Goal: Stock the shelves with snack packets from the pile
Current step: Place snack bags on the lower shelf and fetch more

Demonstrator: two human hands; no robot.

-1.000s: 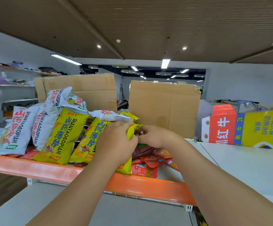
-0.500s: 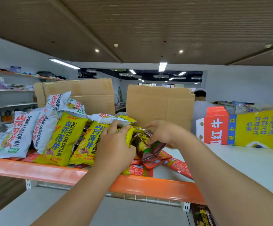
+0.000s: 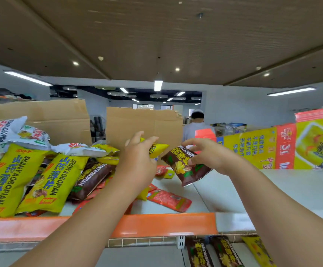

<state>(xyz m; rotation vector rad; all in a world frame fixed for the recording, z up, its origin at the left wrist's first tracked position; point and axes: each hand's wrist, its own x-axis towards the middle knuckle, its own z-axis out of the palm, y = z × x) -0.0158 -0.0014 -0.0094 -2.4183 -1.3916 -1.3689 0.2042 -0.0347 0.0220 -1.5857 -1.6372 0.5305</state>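
Observation:
A pile of snack packets (image 3: 47,176), yellow, white and brown, lies on the left of the white shelf (image 3: 291,191) with the orange front edge. My left hand (image 3: 137,160) is raised above the pile and grips a yellow packet (image 3: 157,149). My right hand (image 3: 212,157) pinches a brown packet (image 3: 185,166) and holds it tilted in the air just right of the pile. Small red packets (image 3: 168,199) lie flat on the shelf under my hands.
Two cardboard boxes (image 3: 143,126) stand behind the pile. A yellow and red carton (image 3: 284,149) lies at the right rear of the shelf. A person in white (image 3: 197,126) stands behind. Brown and yellow packets (image 3: 224,251) lie on the lower shelf at bottom right.
My right hand has pulled the brown packet out of the pile and lifted it to the right. My left hand rose with the yellow packet. The view has tilted upward.

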